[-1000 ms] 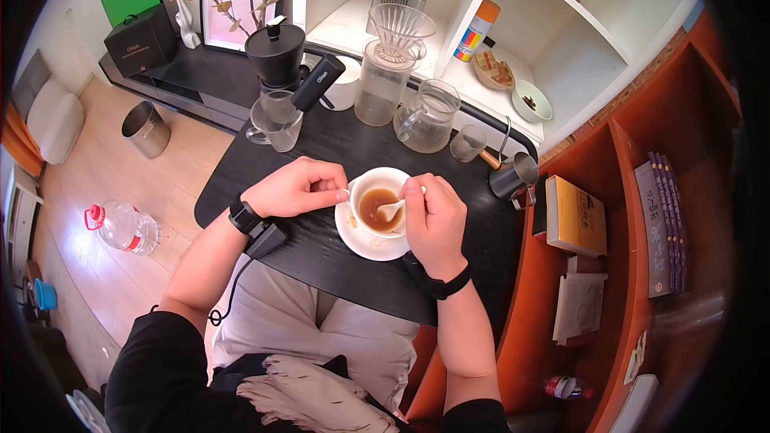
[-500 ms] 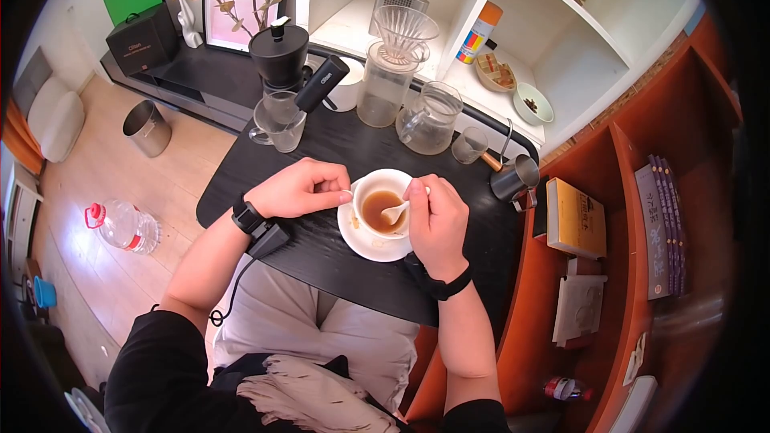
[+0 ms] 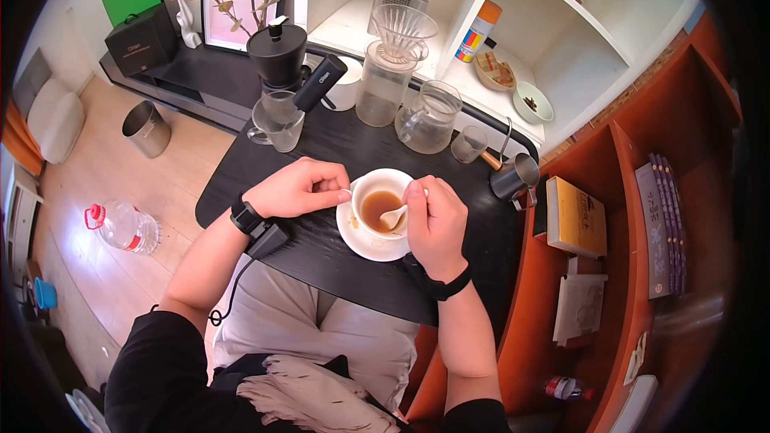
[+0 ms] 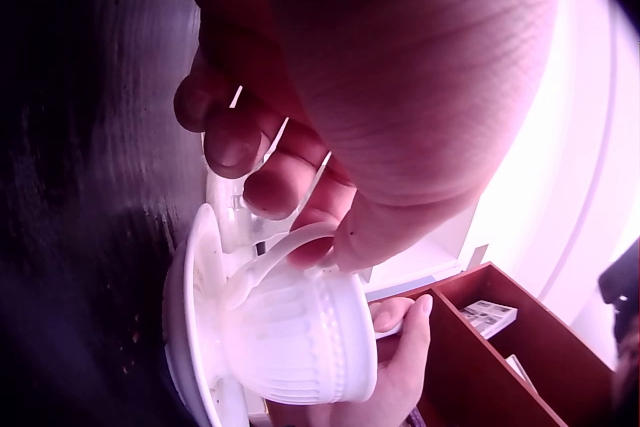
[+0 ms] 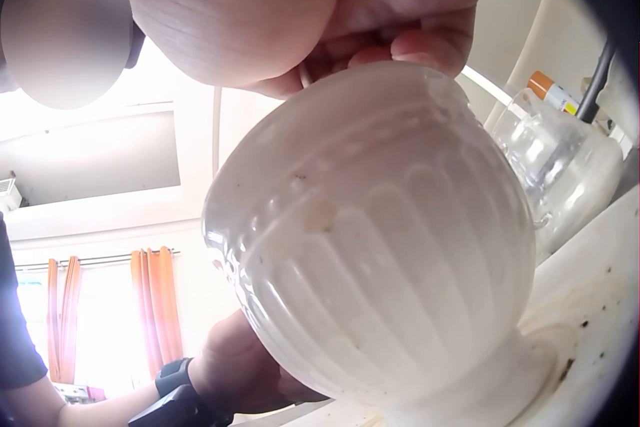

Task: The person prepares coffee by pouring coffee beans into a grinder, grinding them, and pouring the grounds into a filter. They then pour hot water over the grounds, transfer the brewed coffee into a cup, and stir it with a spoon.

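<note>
A white fluted cup [image 5: 390, 227] stands on a white saucer [image 3: 361, 247] on the black table, with brown liquid [image 3: 377, 207] inside. My left hand [image 3: 301, 188] pinches the cup's curved handle [image 4: 268, 265] between thumb and index finger; its other fingers curl loosely. On the cup's right side, my right hand [image 3: 437, 220] grips a white spoon [image 3: 391, 218], whose bowl dips into the liquid. Most of the spoon's handle is hidden by the right hand. Brown spots mark the saucer.
Beyond the cup stand a glass cup [image 3: 278, 132], a coffee grinder [image 3: 277, 56], a glass dripper [image 3: 403, 28], a glass pot [image 3: 425, 128], a small glass [image 3: 468, 144] and a metal pitcher [image 3: 513, 178]. A black device [image 3: 269, 240] with a cable lies beside the left wrist.
The spoon's bowl has shifted slightly within the liquid, toward the near side of the cup. Both hands keep their grips, and the cup stays on the saucer.
</note>
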Demonstrator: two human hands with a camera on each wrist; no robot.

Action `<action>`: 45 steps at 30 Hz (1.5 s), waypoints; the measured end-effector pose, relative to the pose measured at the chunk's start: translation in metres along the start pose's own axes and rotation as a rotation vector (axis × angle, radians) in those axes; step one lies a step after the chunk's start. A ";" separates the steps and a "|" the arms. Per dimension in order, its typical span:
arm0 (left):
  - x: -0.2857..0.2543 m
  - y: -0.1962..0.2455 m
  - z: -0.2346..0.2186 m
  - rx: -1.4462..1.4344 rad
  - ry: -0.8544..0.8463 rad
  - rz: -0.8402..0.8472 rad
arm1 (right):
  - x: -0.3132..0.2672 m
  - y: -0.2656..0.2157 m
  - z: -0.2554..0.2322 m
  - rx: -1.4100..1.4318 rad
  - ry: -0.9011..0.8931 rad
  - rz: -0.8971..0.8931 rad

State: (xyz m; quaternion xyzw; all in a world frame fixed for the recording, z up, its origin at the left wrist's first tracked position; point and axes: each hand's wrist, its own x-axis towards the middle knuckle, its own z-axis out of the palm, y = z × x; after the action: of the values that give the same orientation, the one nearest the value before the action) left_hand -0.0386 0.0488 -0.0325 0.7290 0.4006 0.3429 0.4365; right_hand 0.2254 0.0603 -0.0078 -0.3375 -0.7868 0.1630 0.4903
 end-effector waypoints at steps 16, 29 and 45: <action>0.000 -0.001 -0.003 0.027 -0.036 -0.040 | 0.000 0.000 0.000 -0.061 -0.044 -0.003; 0.000 -0.006 0.000 -0.010 0.008 0.006 | -0.001 0.003 0.003 -0.062 0.029 0.017; 0.000 -0.001 0.000 0.026 0.001 0.011 | -0.001 0.003 0.003 -0.058 0.016 0.058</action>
State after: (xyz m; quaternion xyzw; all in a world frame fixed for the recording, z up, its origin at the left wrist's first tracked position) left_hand -0.0391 0.0496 -0.0331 0.7367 0.4014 0.3403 0.4247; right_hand 0.2237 0.0620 -0.0115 -0.3754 -0.7771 0.1516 0.4819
